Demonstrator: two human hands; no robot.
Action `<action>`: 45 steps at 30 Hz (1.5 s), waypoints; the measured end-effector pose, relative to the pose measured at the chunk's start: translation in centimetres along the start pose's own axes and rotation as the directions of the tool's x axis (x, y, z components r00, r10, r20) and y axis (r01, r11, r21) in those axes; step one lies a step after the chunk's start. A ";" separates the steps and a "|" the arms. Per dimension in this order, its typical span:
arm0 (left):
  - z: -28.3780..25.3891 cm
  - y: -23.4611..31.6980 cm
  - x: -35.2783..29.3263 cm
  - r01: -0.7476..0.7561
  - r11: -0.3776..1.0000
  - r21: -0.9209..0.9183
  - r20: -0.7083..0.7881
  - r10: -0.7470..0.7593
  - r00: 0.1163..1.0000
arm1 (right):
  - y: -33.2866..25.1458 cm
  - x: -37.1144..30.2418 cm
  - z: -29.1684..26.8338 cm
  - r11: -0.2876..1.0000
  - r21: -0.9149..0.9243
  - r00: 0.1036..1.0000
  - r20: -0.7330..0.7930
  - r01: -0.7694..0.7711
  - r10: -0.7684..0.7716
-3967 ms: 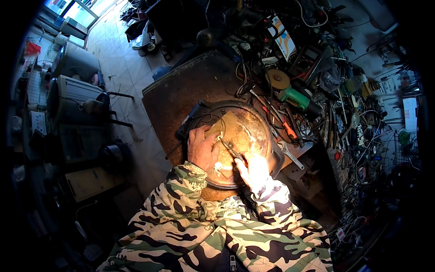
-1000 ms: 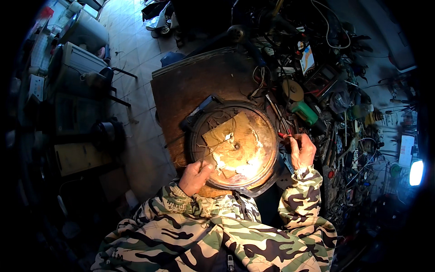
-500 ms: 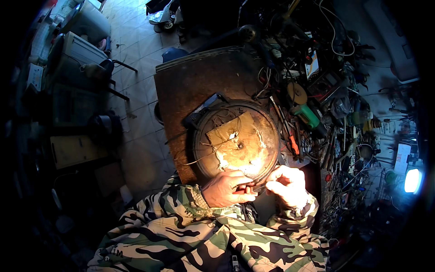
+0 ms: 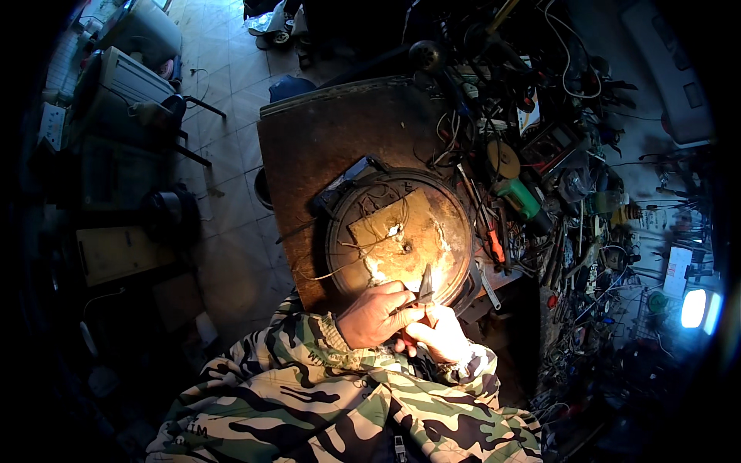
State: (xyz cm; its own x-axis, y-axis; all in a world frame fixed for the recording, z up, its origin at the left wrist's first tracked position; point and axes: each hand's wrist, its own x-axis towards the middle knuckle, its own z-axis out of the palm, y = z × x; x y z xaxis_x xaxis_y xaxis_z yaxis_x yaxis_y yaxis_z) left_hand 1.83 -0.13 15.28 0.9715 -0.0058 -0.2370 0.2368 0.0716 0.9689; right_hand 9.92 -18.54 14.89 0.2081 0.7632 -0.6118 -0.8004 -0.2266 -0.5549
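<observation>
My two hands meet at the near rim of a round, dark-rimmed metal pan. From between them a dark tool with a tapered nose, resembling long-nose pliers, points up over the pan. My right hand is closed around its lower part, which the fingers hide. Curled fingers of my left hand press close beside the tool; what they pinch is too small to make out. On the pan lies a tan board with thin wires across it and whitish residue around it.
The pan stands on a brown wooden table. Right of it lie an orange-handled screwdriver, a green-bodied tool, a tan disc and a dense heap of tools and cables. A metal strip lies by the pan's right handle. A lamp glows at far right.
My right hand has moved left, in against my left hand. The dark tapered tool now stands up between them, over the pan's near rim. The metal strip has come into sight.
</observation>
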 end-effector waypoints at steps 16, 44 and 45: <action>-1.7 -4.8 0.1 0.123 0.867 0.484 -0.247 0.001 0.969 | -3.8 5.1 -3.2 -0.302 -0.916 0.778 -0.016 -0.262 -0.628; -2.4 -5.4 1.4 0.159 0.854 0.495 -0.182 -0.077 0.980 | -4.1 7.1 -5.8 -0.261 -0.948 0.842 -0.014 -0.183 -0.540; -2.4 -5.5 1.4 0.159 0.855 0.494 -0.186 -0.074 0.980 | -4.0 7.3 -5.6 -0.286 -0.943 0.820 0.025 -0.171 -0.572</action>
State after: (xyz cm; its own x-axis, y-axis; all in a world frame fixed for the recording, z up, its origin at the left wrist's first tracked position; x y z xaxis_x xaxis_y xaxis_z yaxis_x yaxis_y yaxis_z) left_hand 1.88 1.85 9.43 0.9321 0.1749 -0.3172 0.3621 -0.4326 0.8257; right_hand 17.84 -15.44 9.49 0.6143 0.7705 -0.1704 0.7233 -0.6361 -0.2687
